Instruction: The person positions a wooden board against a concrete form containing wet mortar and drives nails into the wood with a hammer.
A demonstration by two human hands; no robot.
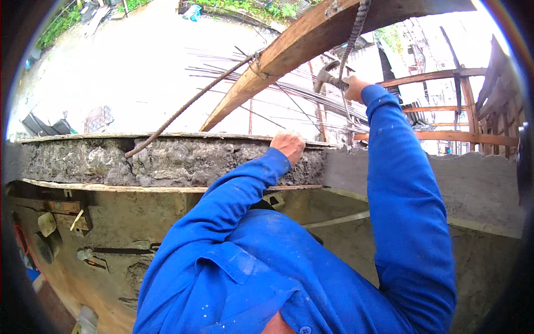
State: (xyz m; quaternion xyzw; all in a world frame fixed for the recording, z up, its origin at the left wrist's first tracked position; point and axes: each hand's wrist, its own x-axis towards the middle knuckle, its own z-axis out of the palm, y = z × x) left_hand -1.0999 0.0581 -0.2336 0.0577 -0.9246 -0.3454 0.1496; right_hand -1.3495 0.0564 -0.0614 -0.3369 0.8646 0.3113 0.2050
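Observation:
My right hand [355, 89] is raised at arm's length beyond the wall, wrapped round the handle of a hammer [321, 81]. The hammer's metal head points left, beside a ribbed steel bar [354, 34] that hangs down from a thick timber beam [281, 55]. My left hand [288, 146] is closed at the far edge of the rough concrete wall top [183, 161], by the thin board [222, 136] lining it. Its fingers curl out of sight, so what they grip, if anything, is hidden. The timber slants from the wall's far edge up to the right.
A bent rebar [189, 106] sticks up from the wall, leaning on the beam. Beyond lie long thin steel bars [222, 72] on bright ground. Wooden framing [439, 136] stands at right. Below left are a hammer-like tool [92, 259] and a wooden block [83, 221].

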